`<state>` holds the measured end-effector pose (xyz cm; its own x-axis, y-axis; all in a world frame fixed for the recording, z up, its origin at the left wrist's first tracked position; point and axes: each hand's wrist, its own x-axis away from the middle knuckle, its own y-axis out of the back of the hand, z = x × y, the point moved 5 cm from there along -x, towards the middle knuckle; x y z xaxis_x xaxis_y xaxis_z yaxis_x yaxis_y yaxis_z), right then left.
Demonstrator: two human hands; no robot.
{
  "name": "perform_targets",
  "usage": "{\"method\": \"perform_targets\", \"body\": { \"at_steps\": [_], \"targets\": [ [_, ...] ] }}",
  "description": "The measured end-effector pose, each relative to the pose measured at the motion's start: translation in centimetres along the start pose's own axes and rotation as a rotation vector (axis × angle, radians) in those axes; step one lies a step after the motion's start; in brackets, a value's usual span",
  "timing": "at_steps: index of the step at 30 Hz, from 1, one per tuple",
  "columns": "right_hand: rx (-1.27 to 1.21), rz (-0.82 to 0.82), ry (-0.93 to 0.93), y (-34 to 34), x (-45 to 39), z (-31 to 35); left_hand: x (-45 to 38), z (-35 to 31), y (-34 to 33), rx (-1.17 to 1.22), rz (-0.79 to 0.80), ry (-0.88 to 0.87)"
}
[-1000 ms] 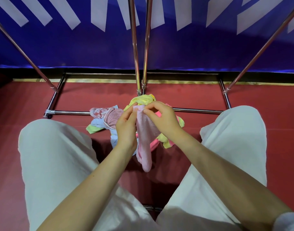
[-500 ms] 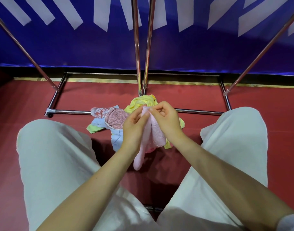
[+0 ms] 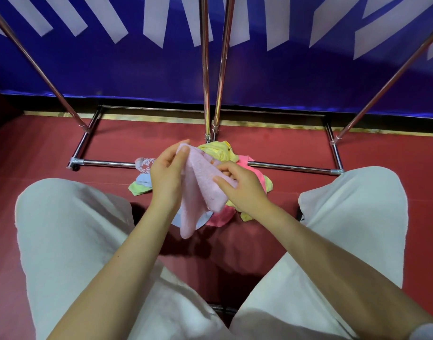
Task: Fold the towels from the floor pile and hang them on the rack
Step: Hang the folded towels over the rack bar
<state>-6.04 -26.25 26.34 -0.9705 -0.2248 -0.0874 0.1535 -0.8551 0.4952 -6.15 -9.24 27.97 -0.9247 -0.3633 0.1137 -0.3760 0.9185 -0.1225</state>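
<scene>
Head view: the rack [image 3: 291, 167] is seen standing on the red floor [image 3: 382, 153], the towel pile [image 3: 220, 150] lying against its front rail. Above the pile, a pale pink towel [image 3: 203, 190] is being pinched by the left hand [image 3: 167, 175] and right hand [image 3: 242, 187].

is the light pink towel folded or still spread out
Partly folded. The pink towel hangs doubled in two layers, the left hand pinching its top corner and the right hand pinching its side edge, above the pile.
</scene>
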Motion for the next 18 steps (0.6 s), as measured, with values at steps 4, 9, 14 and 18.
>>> {"method": "perform_targets", "body": {
  "at_steps": [4, 9, 14, 18],
  "targets": [
    [0.196, -0.004, -0.017, 1.0, -0.1, -0.5, 0.2, -0.7, -0.1, -0.112, 0.022, -0.087],
    [0.474, -0.085, 0.104, 2.6, -0.1, -1.4, 0.5, -0.3, -0.8, -0.220, 0.076, -0.115],
    [0.521, -0.262, 0.149, 4.6, 0.3, -1.5, 1.2, -0.3, -1.6, -0.216, 0.109, -0.128],
    [0.459, -0.298, 0.152, 5.8, 0.4, -1.3, 1.4, -0.3, -1.7, -0.180, 0.101, -0.097]
  ]
}}
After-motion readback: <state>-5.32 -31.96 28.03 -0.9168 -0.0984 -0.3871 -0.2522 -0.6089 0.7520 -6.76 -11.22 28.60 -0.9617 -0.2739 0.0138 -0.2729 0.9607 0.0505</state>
